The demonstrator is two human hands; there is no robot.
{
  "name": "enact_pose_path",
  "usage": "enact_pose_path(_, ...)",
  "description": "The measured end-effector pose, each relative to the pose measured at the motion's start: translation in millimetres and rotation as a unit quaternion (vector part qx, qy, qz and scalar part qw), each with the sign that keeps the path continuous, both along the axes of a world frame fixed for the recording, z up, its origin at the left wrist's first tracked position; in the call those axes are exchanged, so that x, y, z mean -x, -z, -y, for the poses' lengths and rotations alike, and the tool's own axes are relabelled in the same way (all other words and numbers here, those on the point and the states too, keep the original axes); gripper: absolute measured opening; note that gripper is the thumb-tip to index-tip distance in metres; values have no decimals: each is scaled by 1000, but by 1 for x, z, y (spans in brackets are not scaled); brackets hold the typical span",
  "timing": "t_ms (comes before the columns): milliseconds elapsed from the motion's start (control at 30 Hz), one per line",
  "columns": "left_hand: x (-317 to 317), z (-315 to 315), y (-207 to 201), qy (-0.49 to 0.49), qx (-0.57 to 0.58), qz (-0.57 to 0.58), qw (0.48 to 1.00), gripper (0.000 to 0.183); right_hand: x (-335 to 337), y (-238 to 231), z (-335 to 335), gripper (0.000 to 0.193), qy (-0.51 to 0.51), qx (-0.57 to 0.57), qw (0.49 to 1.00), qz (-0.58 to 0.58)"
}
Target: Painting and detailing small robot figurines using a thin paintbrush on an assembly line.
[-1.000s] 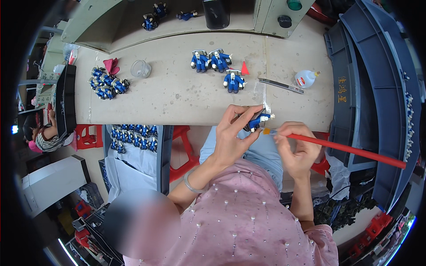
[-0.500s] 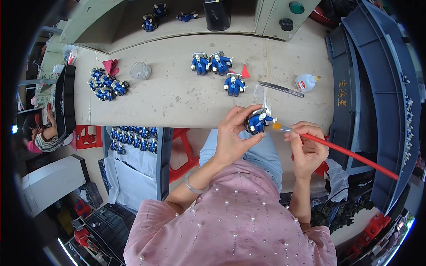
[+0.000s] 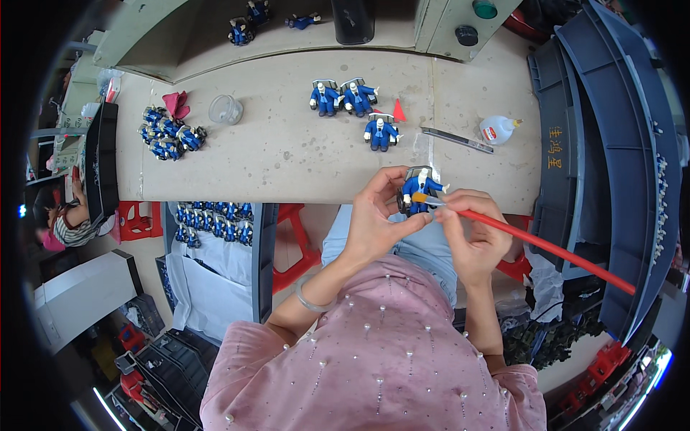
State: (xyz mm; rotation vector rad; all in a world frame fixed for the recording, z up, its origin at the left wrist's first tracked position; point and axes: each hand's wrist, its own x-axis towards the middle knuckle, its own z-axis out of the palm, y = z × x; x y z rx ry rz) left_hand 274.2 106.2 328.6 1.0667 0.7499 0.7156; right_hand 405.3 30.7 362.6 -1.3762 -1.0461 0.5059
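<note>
Over the table's near edge, my left hand [image 3: 376, 215] grips a small figurine [image 3: 420, 185] in a blue suit with a white head, seated in a dark chair. The thumb and fingers hold it from its left side and below. My right hand [image 3: 476, 237] pinches a paintbrush [image 3: 535, 248] with a long red handle near its metal collar. The yellowish bristles lie against the front of the figurine's suit. Three similar seated figurines [image 3: 381, 134] stand on the table beyond my hands, beside a small red triangular piece [image 3: 399, 110].
A flat metal tool [image 3: 458, 140] and a white squeeze bottle [image 3: 497, 131] lie right. Left are a clear cup [image 3: 226, 110], a pink cloth [image 3: 176, 105] and clustered figurines [image 3: 171, 136]. A lined crate [image 3: 215, 280] holds several more. Grey-blue crates [image 3: 575, 158] stand right.
The brush has moved left, from the figurine's outstretched hand onto its suit front, and my right hand came closer to my left. The figurine has turned to sit more upright.
</note>
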Motion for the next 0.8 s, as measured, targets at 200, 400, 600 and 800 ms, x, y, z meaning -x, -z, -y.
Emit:
enact_pose_path(200,7,-3,-4,-21,42,0,999,61,-2,1,2,17,74,16,992,102)
enact_pose_path(400,8,-2,-11,-3,69,-2,998,62,-5,-6,4,15,51,39,996,54)
enact_pose_path(600,13,-2,-11,13,87,15,996,64,-9,-13,10,12,114,1,993,-26)
enact_pose_path(800,16,-4,-11,30,103,46,993,66,-8,-13,8,14,103,35,994,25)
